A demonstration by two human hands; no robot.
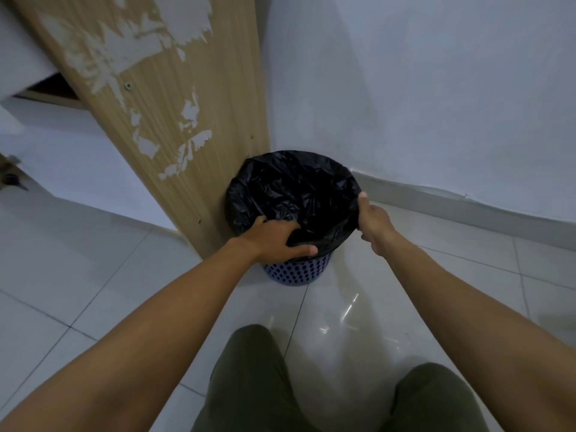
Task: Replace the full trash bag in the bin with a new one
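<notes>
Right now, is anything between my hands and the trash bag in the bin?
Nothing visible. The left hand grips the bag at the near rim of the bin and the right hand holds its right edge. A wooden panel stands close beside the bin on the left, clear of both hands.

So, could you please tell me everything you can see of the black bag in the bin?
The black bag is thin, glossy, crinkled plastic, opened out inside the blue perforated bin, its edge folded over the rim and hanging partway down the outside. No contents show in it. The left hand grips its near edge, fingers inside, thumb outside; the right hand holds its right edge. A wooden panel stands close at its left.
</notes>
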